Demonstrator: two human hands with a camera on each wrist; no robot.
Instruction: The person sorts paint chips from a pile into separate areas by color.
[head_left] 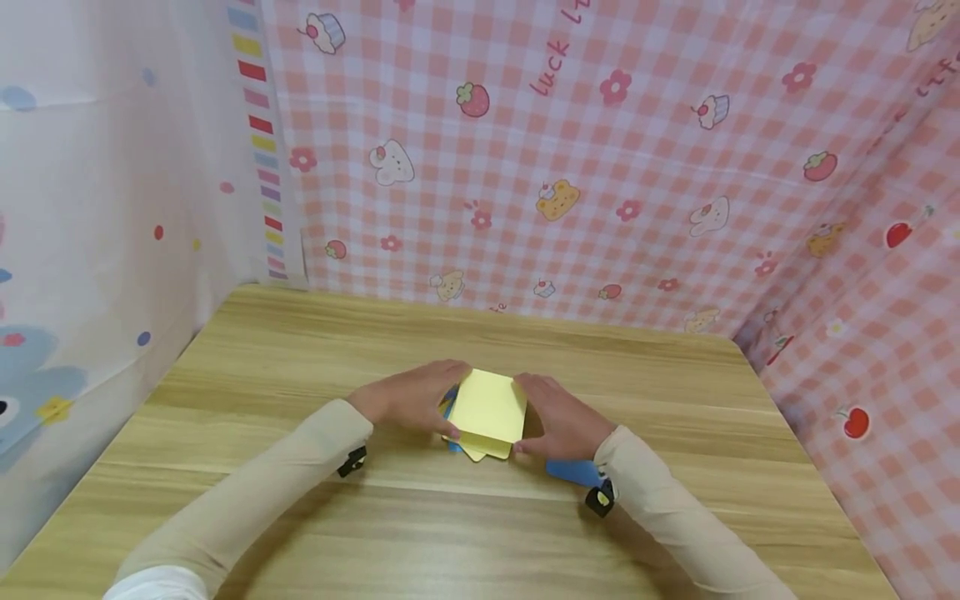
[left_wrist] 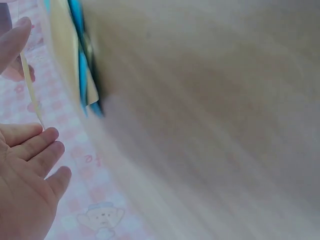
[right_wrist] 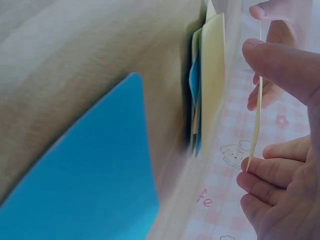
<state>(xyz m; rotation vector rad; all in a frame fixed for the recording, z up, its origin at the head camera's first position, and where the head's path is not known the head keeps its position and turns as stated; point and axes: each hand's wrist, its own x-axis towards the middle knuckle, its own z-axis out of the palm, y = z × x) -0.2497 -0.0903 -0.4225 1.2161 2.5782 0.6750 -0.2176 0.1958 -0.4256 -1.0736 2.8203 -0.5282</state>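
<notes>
Both hands hold one thin yellow card (head_left: 491, 400) level over a small pile. My left hand (head_left: 416, 398) has the card's left side between thumb and fingers; my right hand (head_left: 568, 419) has the right side the same way. Seen edge-on, the card (right_wrist: 258, 117) looks slightly bowed in the right wrist view. Beneath it, apart from it, lies a loose pile of yellow and blue cards (right_wrist: 212, 70), unevenly stacked. A separate blue card (head_left: 573, 472) lies under my right wrist, and shows large in the right wrist view.
The wood-grain table (head_left: 420, 533) has its back edge against a pink checked cloth (head_left: 510, 242). A white patterned cloth (head_left: 112, 208) hangs at the left, and more checked cloth on the right. Small black cameras (head_left: 352, 461) sit at both wrists.
</notes>
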